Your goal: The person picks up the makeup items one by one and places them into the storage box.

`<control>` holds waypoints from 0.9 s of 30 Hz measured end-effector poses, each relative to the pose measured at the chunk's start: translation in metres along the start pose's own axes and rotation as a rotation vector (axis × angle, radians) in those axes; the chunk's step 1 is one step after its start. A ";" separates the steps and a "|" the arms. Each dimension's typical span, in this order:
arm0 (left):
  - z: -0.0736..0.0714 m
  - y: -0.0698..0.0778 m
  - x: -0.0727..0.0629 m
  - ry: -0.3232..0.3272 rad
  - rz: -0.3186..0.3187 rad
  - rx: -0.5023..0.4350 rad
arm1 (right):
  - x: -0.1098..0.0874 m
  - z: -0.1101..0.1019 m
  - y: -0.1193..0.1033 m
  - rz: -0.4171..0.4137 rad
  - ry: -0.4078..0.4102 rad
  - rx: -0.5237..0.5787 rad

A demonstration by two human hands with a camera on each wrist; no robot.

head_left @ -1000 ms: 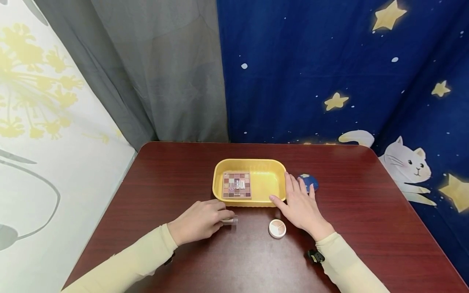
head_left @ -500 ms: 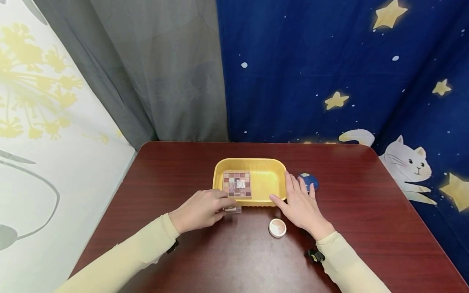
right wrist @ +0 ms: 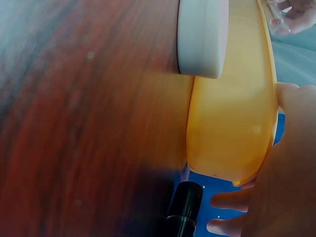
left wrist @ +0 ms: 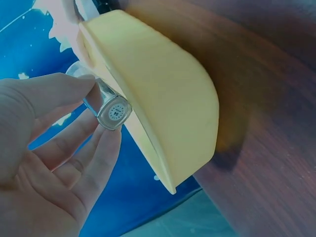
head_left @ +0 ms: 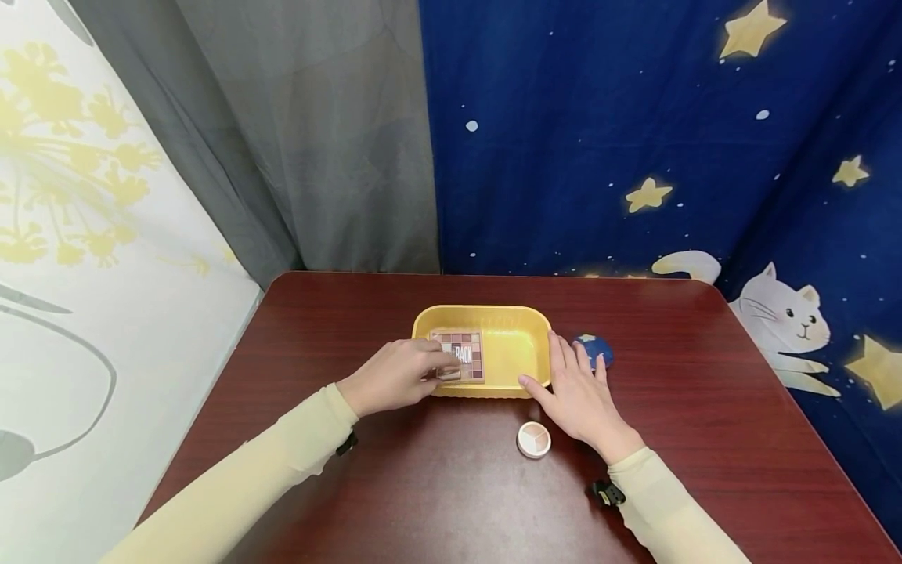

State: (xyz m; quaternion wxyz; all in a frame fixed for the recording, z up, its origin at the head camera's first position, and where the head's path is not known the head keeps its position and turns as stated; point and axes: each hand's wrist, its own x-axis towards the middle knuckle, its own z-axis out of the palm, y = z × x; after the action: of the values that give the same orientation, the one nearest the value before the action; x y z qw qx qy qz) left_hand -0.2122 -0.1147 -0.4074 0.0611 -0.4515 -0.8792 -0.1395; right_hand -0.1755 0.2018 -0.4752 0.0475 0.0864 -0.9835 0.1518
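My left hand pinches a small clear cosmetic tube between thumb and fingers, above the front left rim of a yellow basket. A round label marks the tube's end in the left wrist view. Beneath the tube, inside the basket, lies a square eyeshadow palette, partly covered by the left fingers. My right hand rests with straight fingers along the basket's right rim, its thumb at the front right corner. In front of the basket sits a round three-section concealer pot with a pale rim.
Beyond the right fingers is a rounded dark blue object with a star on it, partly hidden. A black-capped cylinder shows near the basket in the right wrist view. The dark red table ends at curtains behind.
My left hand has lifted the cosmetic tube from the table in front of the basket, moving it away from me and over the basket's rim. The right hand has stayed in place.
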 end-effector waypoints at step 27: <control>0.013 -0.013 0.032 -0.162 -0.063 -0.051 | 0.000 0.001 0.001 -0.014 0.026 -0.012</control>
State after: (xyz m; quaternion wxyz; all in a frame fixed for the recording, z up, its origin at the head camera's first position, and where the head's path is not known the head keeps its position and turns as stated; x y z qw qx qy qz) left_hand -0.2410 -0.0928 -0.4151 -0.0261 -0.4349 -0.8911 -0.1268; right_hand -0.1760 0.2021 -0.4761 0.0619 0.0908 -0.9831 0.1466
